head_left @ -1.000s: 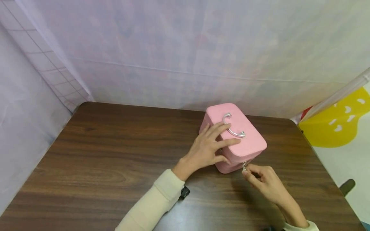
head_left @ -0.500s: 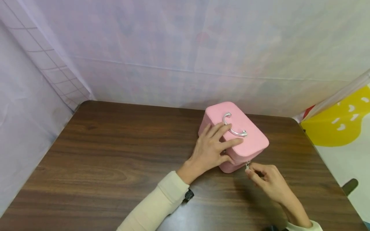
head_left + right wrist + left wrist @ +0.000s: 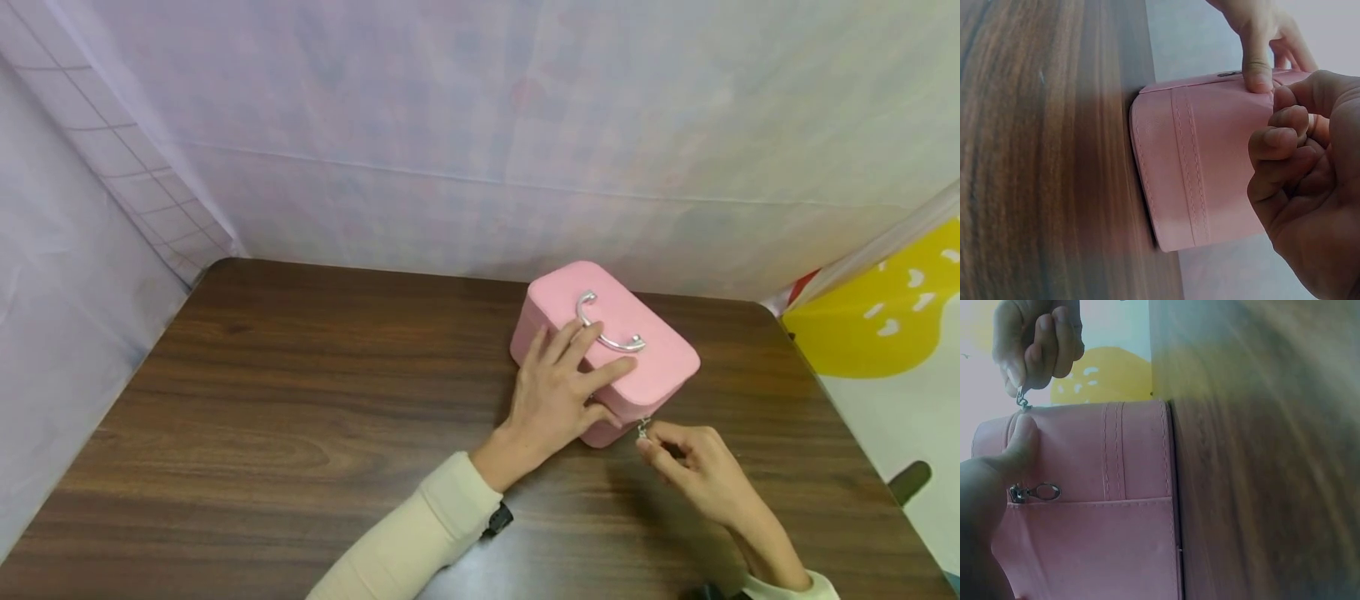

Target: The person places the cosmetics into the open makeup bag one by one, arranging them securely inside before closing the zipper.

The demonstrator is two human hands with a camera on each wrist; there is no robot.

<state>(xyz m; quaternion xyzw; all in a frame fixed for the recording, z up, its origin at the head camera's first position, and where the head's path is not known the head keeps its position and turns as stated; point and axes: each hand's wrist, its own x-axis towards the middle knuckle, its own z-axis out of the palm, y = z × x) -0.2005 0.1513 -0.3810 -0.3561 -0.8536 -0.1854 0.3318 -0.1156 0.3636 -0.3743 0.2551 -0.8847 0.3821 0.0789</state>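
A pink box-shaped case (image 3: pixel 660 358) with a zip stands near the table's back edge, lid down, a curved silver handle (image 3: pixel 622 345) on top. Spread over its lid and near side is my left hand (image 3: pixel 551 400), fingertips on and beside the handle. In the left wrist view its thumb (image 3: pixel 1022 440) presses the case's corner just below the zip. My right hand (image 3: pixel 701 471) pinches a small metal zipper pull (image 3: pixel 642 429) at the case's near right corner. A second zipper pull (image 3: pixel 1044 491) lies on the left-hand side, below my left thumb.
The dark wooden table (image 3: pixel 300 375) extends far to the left. A pale curtain (image 3: pixel 450 167) hangs right behind its back edge. Beyond the right edge is a white surface with a yellow shape (image 3: pixel 862 333).
My left hand has slid slightly right over the case, its thumb closer to the pinched zipper pull. The case has turned a little. My right hand keeps its pinch on the pull.
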